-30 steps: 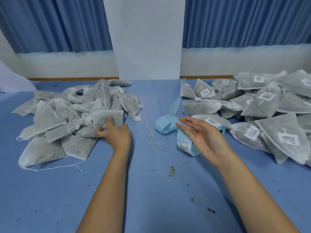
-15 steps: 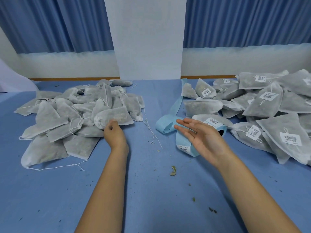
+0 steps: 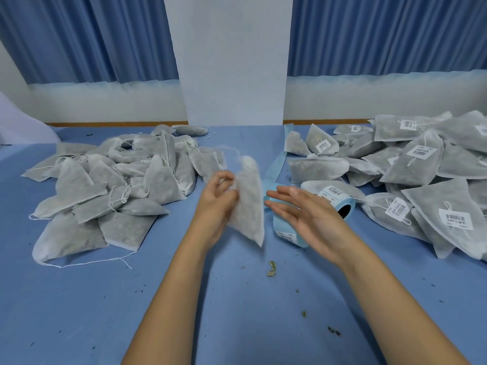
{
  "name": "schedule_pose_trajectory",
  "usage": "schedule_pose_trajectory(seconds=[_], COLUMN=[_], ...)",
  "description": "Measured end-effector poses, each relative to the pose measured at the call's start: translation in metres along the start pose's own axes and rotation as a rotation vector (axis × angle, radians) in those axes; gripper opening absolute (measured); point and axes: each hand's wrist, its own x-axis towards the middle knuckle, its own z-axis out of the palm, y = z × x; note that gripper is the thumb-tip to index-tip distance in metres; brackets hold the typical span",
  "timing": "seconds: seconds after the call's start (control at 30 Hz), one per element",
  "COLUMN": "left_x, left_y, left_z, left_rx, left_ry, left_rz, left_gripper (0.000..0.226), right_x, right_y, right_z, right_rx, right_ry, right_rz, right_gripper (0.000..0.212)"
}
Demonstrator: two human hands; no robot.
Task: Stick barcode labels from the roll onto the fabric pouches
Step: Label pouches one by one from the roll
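The left grip (image 3: 214, 206) has lifted a pouch (image 3: 250, 206) from the left pile (image 3: 105, 185) to mid-frame and clamps it. The right grip (image 3: 308, 214), fingers apart, hovers over the roll (image 3: 286, 229). Labelling likely follows.

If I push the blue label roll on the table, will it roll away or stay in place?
The label roll lies on its curved side, so a push would probably make it roll. Its loose backing strip trails away behind it and may unwind further.
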Motion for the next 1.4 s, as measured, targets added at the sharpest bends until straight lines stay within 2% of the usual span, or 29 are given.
schedule_pose_trajectory(seconds=[0.07, 0.13, 0.17, 0.23, 0.37, 0.47, 0.53, 0.6, 0.73, 0.8, 0.9, 1.03, 1.13, 1.2, 1.3, 1.4], left_x=[-0.01, -0.015, -0.016, -0.017, -0.015, -0.012, -0.012, -0.015, -0.023, -0.023, -0.023, -0.02, -0.022, -0.024, -0.024, -0.024], left_y=[-0.002, -0.002, -0.001, -0.001, -0.003, -0.003, -0.003, -0.001, -0.002, -0.002, 0.0, 0.004, 0.005, 0.004, 0.005, 0.006], left_z=[0.01, 0.017, 0.019, 0.02, 0.016, 0.009, 0.006, 0.012, 0.028, 0.032, 0.038, 0.032, 0.033, 0.035, 0.034, 0.031], left_rx=[0.27, 0.398, 0.43, 0.474, 0.604, 0.73, 0.925, 1.036, 0.644, 0.538, 0.496, 0.423, 0.407, 0.452, 0.474, 0.36], left_ry=[-0.215, -0.338, -0.348, -0.322, -0.233, -0.217, -0.239, -0.24, -0.25, -0.279, -0.27, -0.181, -0.214, -0.181, -0.099, -0.105], left_rz=[0.061, 0.077, 0.076, 0.084, 0.147, 0.16, 0.152, 0.183, 0.074, 0.038, 0.029, 0.103, 0.119, 0.158, 0.205, 0.122], left_gripper=[0.025, 0.024, 0.023, 0.025, 0.029, 0.013, 0.032, 0.036, 0.013, 0.012, 0.012, 0.011, 0.021, 0.023, 0.023, 0.027], right_x=[-0.003, -0.005, -0.005, -0.004, -0.007, -0.007, -0.006, -0.005, -0.003, -0.002, -0.003, 0.001, 0.003, 0.004, 0.005, 0.003], right_y=[0.003, 0.005, 0.006, 0.008, 0.01, 0.01, 0.01, 0.011, 0.012, 0.01, 0.007, 0.003, 0.001, 0.0, -0.005, -0.011], right_z=[0.004, 0.006, 0.006, 0.005, 0.007, 0.008, 0.007, 0.009, 0.009, 0.006, 0.006, 0.005, 0.007, 0.008, 0.004, -0.001], right_rx=[-0.128, -0.365, -0.471, -0.527, -0.51, -0.559, -0.525, -0.527, -0.509, -0.478, -0.397, -0.008, 0.219, 0.369, 0.452, 0.487], right_ry=[-0.053, 0.028, 0.088, 0.139, 0.151, 0.183, 0.193, 0.171, 0.143, 0.145, 0.146, 0.239, 0.226, 0.212, 0.223, 0.245], right_rz=[-0.02, -0.107, -0.154, -0.199, -0.222, -0.247, -0.252, -0.248, -0.222, -0.24, -0.236, -0.13, -0.062, -0.01, -0.019, -0.061], right_gripper=[0.045, 0.027, 0.017, 0.006, 0.011, 0.014, 0.013, 0.01, 0.008, 0.009, 0.011, 0.011, 0.014, 0.01, 0.016, 0.011])
